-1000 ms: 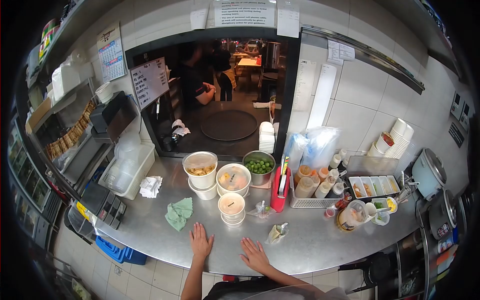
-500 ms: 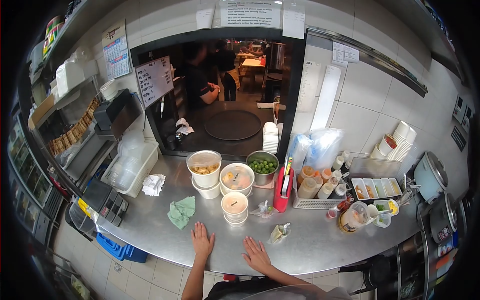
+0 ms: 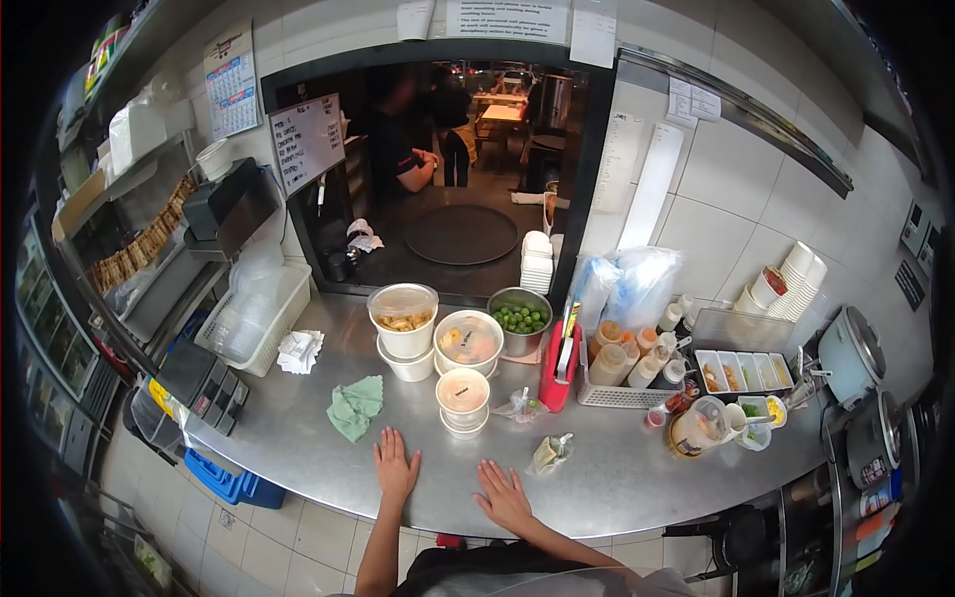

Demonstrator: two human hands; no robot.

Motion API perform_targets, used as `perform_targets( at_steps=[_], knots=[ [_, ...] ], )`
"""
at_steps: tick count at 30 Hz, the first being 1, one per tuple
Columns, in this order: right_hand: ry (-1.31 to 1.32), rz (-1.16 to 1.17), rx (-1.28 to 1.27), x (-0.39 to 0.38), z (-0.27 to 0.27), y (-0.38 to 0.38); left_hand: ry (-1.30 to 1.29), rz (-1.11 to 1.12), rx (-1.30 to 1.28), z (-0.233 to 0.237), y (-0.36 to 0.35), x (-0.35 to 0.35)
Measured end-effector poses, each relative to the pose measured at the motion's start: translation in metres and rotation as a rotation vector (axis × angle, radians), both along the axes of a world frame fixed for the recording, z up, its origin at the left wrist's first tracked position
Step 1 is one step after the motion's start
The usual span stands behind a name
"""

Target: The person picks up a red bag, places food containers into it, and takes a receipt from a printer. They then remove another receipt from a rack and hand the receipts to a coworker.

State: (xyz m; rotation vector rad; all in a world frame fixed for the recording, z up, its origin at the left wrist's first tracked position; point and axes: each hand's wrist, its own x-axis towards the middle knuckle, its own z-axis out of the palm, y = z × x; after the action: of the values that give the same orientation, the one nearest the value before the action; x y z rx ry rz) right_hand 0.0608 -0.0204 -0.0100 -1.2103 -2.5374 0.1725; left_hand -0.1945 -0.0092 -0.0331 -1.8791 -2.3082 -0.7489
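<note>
My left hand (image 3: 396, 468) lies flat on the steel counter (image 3: 298, 453), palm down with its fingers stretched out, just below a crumpled green cloth (image 3: 356, 407). Also flat and holding nothing, my right hand (image 3: 504, 497) rests with spread fingers near the counter's front edge. Beyond and between the hands stand stacked white tubs with a clear lid (image 3: 464, 391). A wider lidded tub (image 3: 469, 343) is behind them, beside a stack of tubs with yellowish food (image 3: 406, 316). Right of my right hand lies a small plastic-wrapped bundle (image 3: 550, 454).
Behind the tubs is a metal pot of green limes (image 3: 520, 322). A red holder (image 3: 560, 373), a basket of sauce bottles (image 3: 635, 360) and a topping tray (image 3: 743, 372) line the right. At left sits a white basket (image 3: 261, 328). Two people stand past the pass-through window.
The camera view has shifted slightly, so the counter and its contents sit a little higher and further left in places. Both hands stay flat on the counter.
</note>
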Motion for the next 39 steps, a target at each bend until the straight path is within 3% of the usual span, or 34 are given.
perform_targets(
  at_steps=[16, 19, 39],
  knots=[
    [0.009, 0.006, -0.015, -0.001, 0.0, 0.001, -0.015, 0.004, -0.02, 0.003, 0.0, -0.001],
    [0.119, -0.027, 0.009, 0.0, 0.016, -0.004, -0.017, 0.002, -0.017, 0.003, 0.0, -0.001],
    [0.034, 0.022, -0.004, 0.001, 0.001, -0.002, -0.049, 0.01, -0.051, 0.002, 0.001, -0.002]
  ],
)
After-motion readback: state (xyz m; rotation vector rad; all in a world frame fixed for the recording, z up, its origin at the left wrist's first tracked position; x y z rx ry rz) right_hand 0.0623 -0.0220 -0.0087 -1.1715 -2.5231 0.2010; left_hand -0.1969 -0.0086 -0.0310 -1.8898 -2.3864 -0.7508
